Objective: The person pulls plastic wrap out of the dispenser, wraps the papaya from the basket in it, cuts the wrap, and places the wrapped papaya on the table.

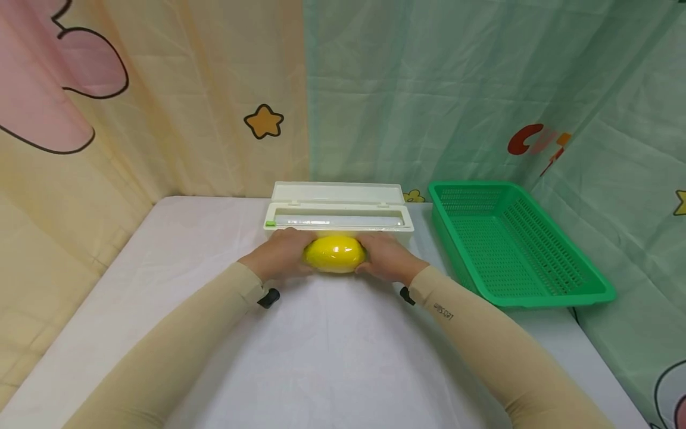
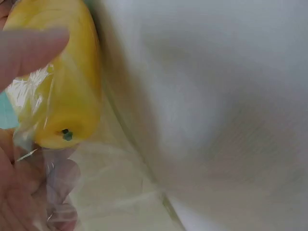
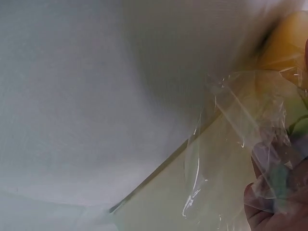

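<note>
A glossy yellow oval fruit [image 1: 334,254] is held between both hands, with clear cling film [image 3: 231,103] round it and loose film gathered at its ends. My left hand [image 1: 284,253] grips the left end; in the left wrist view its thumb lies over the fruit and the fingers sit below, behind film. The right hand [image 1: 387,256] holds the opposite end, with film across its fingers in the right wrist view. Just behind the fruit stands a white cling film dispenser [image 1: 339,208], lid raised, a film roll [image 1: 337,221] inside and a green slider [image 1: 270,224] at its left.
A green plastic basket [image 1: 552,300] stands on the right of the white-covered table [image 1: 327,357]. Patterned curtains [image 1: 407,89] hang along the back and both sides.
</note>
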`<action>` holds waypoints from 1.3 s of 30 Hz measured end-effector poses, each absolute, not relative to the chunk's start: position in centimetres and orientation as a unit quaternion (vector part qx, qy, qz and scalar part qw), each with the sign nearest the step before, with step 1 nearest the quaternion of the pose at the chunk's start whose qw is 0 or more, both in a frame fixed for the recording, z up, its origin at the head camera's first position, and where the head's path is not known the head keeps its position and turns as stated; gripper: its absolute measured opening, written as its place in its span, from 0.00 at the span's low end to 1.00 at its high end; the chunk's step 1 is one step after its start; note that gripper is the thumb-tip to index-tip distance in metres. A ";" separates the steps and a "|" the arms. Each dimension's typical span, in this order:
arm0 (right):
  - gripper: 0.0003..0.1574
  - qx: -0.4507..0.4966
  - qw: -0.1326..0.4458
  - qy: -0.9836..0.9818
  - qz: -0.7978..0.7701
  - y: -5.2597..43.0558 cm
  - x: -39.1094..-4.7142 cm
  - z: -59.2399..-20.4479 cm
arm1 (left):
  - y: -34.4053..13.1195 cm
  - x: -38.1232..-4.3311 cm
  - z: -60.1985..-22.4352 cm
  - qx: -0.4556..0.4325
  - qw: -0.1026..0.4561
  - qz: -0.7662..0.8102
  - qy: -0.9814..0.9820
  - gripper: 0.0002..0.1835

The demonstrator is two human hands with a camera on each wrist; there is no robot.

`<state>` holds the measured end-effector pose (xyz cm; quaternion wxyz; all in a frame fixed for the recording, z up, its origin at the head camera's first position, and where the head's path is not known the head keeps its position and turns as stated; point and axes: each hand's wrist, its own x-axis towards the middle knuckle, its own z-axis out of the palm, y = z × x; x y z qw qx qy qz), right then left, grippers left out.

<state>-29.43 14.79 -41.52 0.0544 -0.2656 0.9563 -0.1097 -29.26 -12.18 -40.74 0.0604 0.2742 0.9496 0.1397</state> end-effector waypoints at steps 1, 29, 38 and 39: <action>0.44 -0.266 0.054 0.957 -0.107 14.8 -29.4 -41.5 | -12.1 -29.3 -40.9 0.270 0.066 0.136 0.951 0.40; 0.51 -0.246 0.012 0.966 -0.080 14.8 -29.1 -42.2 | -12.2 -29.4 -42.5 0.258 -0.007 0.149 0.955 0.25; 0.51 -0.256 0.043 0.961 -0.092 15.5 -29.6 -42.0 | -12.5 -29.2 -42.1 0.272 -0.013 0.164 0.948 0.19; 0.51 -0.257 0.045 0.961 -0.092 15.5 -29.6 -41.9 | -12.5 -29.1 -42.0 0.274 -0.014 0.162 0.948 0.20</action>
